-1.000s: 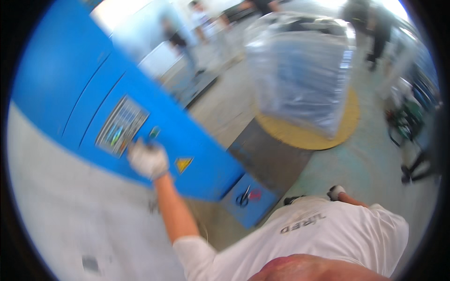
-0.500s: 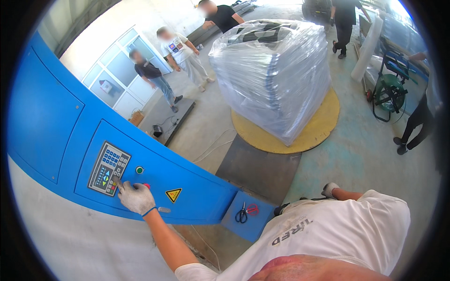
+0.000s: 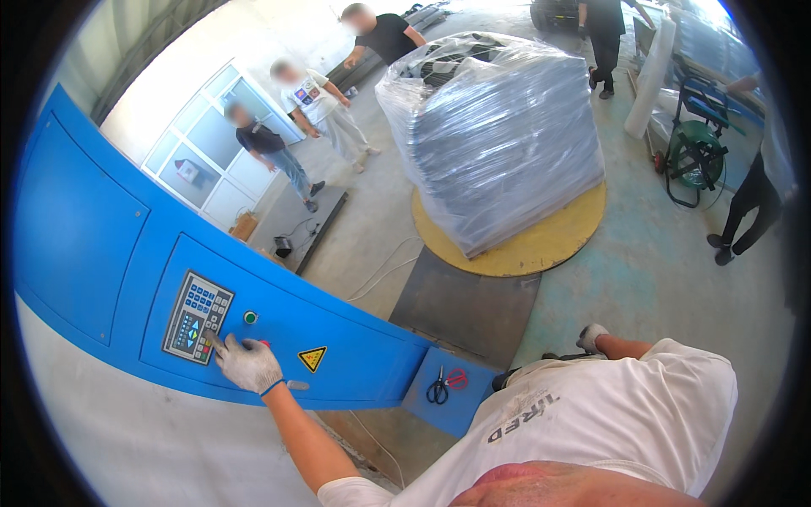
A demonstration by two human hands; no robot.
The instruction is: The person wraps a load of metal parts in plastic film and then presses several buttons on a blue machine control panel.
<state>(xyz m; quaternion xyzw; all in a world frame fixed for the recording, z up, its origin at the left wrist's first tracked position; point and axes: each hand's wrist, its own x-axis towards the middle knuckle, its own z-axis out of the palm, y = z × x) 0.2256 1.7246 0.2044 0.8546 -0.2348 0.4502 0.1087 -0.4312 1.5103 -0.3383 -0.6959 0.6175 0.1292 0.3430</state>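
Observation:
My left hand (image 3: pixel 252 367) wears a pale work glove. Its index finger reaches out onto the lower right keys of a grey control panel (image 3: pixel 186 331) set in a blue machine housing (image 3: pixel 110 253). That hand holds nothing, and its other fingers are loosely bent. A red button, partly covered, sits just behind it, with a green button (image 3: pixel 250 318) above. My right hand (image 3: pixel 591 338), also gloved, hangs near my waist with its fingers curled; nothing shows in it. Ahead, a tall load (image 3: pixel 507 144) wrapped in clear film stands on a round yellow turntable (image 3: pixel 553 253).
Scissors (image 3: pixel 438 389) with black handles and a red-handled tool (image 3: pixel 457 378) lie on a blue plate (image 3: pixel 422 410). A dark ramp (image 3: pixel 465 296) leads to the turntable. Several people stand around. A green wheeled reel cart (image 3: pixel 697 156) is at right, a low platform (image 3: pixel 321 228) at left.
The wrapped load has turned on the turntable, its near corner swinging left. My left finger stays at the keypad, my right hand by my waist. The view has shifted slightly.

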